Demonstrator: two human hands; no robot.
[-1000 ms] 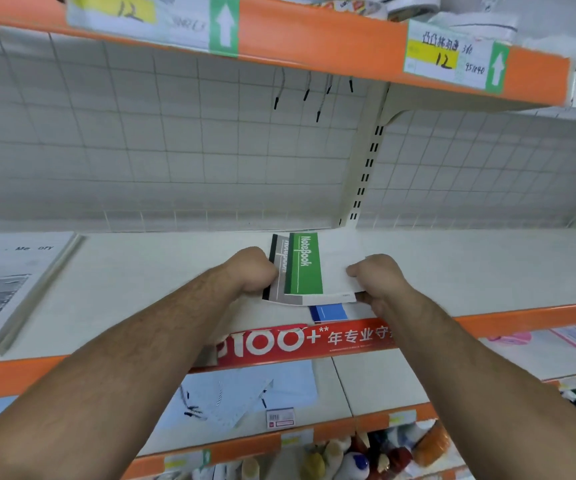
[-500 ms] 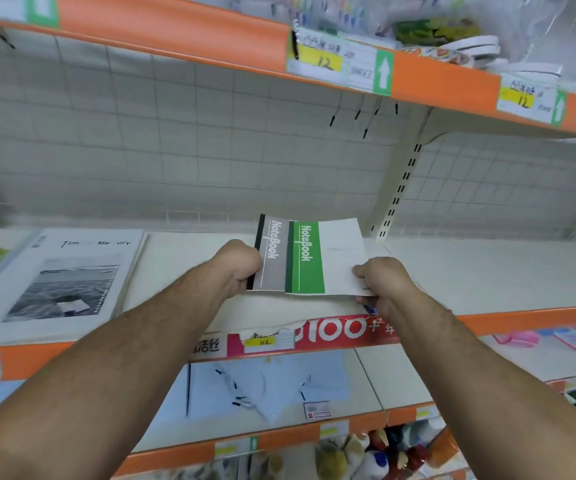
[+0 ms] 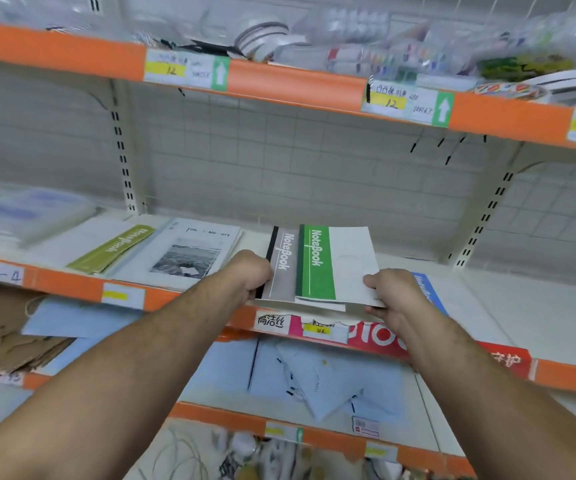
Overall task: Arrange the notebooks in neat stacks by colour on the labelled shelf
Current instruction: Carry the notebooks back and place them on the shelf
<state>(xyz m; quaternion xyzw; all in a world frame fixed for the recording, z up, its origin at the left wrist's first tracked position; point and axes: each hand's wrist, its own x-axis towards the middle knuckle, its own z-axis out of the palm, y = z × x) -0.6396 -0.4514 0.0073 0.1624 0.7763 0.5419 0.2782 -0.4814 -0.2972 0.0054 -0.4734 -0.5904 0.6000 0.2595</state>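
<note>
**Notebooks gripped on both sides at the shelf front**

Your left hand [image 3: 250,276] is curled round the spine side of a small pile [image 3: 349,271], with the fingertips tucked beneath and out of sight. Your right hand [image 3: 395,297] pinches the opposite edge, thumb flat on the white cover. Gripping both sides lets you carry the pile as one and stops the covers sliding apart.

Between your hands, the green notebook [image 3: 316,263] lies on top, offset toward the right hand. That offset leaves a strip of the grey notebook [image 3: 282,268] showing beside your left knuckles. At least one more white edge peeks out below them, near your wrists. The pile sits over the front of the shelf [image 3: 65,285]. I cannot tell whether it rests on the board or hangs just above it.

Just beyond your right hand a blue notebook [image 3: 430,292] lies flat, partly hidden by that hand. Out past your left hand lies a photo-cover book [image 3: 193,256]. Further the same way an olive notebook [image 3: 115,247] lies on top of other books.

The pile you hold mixes colours, so the sorting looks unfinished, and green and grey likely need separate stacks. The offset is a risk: loosen one side and the top cover could slip off the front lip.
</note>
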